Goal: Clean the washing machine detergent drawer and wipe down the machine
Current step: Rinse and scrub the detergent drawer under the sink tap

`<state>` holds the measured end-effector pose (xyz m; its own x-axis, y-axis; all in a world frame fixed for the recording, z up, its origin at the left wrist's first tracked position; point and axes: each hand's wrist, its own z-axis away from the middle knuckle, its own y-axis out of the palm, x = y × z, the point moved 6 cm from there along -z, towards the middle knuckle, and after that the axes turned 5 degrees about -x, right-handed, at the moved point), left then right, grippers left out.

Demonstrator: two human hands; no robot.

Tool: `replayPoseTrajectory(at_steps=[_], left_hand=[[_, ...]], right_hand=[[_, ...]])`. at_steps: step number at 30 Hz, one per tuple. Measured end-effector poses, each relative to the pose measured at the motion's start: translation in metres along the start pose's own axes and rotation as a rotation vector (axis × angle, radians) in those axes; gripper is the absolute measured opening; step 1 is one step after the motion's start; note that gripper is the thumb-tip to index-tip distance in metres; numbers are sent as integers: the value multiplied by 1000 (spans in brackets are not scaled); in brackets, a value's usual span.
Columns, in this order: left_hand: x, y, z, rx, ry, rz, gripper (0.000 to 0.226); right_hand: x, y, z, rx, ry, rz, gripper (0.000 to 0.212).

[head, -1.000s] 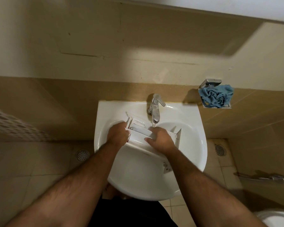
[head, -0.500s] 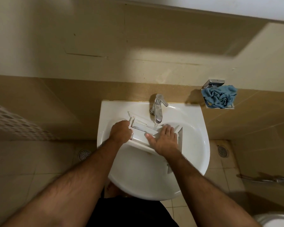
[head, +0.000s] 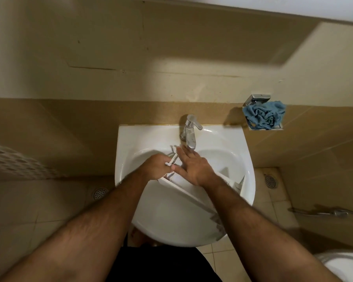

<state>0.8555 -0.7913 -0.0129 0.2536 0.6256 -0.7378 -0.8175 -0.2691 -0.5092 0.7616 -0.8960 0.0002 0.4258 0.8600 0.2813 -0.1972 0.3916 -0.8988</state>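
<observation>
The white plastic detergent drawer (head: 189, 191) lies slanted inside the white wall basin (head: 130, 139), its far end under the chrome tap (head: 190, 132) and its near end toward the basin's front right. My left hand (head: 156, 166) grips the drawer's far left edge with curled fingers. My right hand (head: 194, 167) lies flat across the drawer with straight fingers, fingertips just below the tap spout. Most of the drawer's inside is hidden by both hands and my right forearm.
A crumpled blue cloth (head: 264, 117) sits in a chrome wall holder at the right of the basin. Floor drains show at left (head: 99, 193) and right (head: 271, 181). A hand-spray hose (head: 322, 213) hangs at the right wall, and a white toilet rim (head: 346, 265) is at bottom right.
The drawer has swung from lying crosswise to a slant, its right end coming toward me. My right hand slid left and up toward the tap, fingers now straight.
</observation>
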Motion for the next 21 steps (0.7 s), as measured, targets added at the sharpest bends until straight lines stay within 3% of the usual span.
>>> replayPoseTrajectory(at_steps=[2,7,13,17,21], left_hand=[[-6,3,-3,57,-3,41,11],[-15,-1,-18,95,-43,29,27],[-15,4,-28,128,-52,44,25],[-19,1,-28,23,-10,-59,20],[-32,7,-31,-3,-2,20,40]], right_hand=[[-17,-4,3,61,85,-59,90],[-46,-9,16,75,266,-131,113],[-47,-17,18,43,278,-195,103],[-44,-27,18,-1,284,-112,97],[-40,-41,12,-15,243,91,86]])
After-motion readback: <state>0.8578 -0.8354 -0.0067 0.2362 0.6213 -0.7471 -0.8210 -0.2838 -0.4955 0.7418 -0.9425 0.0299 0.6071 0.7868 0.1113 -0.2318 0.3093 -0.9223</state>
